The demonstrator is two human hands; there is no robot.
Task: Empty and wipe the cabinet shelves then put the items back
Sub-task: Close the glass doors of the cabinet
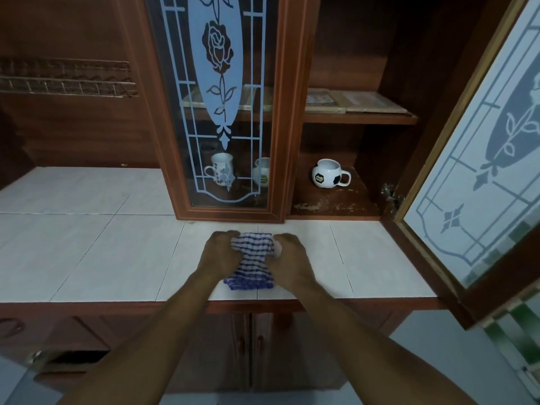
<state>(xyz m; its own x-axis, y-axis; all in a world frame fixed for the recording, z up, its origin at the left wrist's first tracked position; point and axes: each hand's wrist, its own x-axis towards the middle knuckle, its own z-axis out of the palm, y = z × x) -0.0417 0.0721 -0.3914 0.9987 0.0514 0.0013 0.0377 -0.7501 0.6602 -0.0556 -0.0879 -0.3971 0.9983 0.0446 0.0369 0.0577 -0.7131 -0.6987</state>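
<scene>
A home kitchen: a wooden cabinet [295, 112] with etched-glass doors holds mugs [328, 177], beside a wire dish rack [67, 80] above a tiled desk [87, 244].

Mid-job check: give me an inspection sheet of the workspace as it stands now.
Surface: white tiled countertop, cloth lying near its front edge.
Job's things: blue-and-white checked cloth, bunched; white football-shaped mug upright on the open lower shelf; white patterned mug and another white mug behind the closed rose-patterned glass door; flat framed boards on the upper shelf.
Clutter: nothing seen.
Grippers: left hand and right hand each grip a side of the cloth.
Cables: nothing seen.
Surroundings: right-hand frosted glass door swung open; wire dish rack at left; lower shelf's front edge looks chipped.
</scene>
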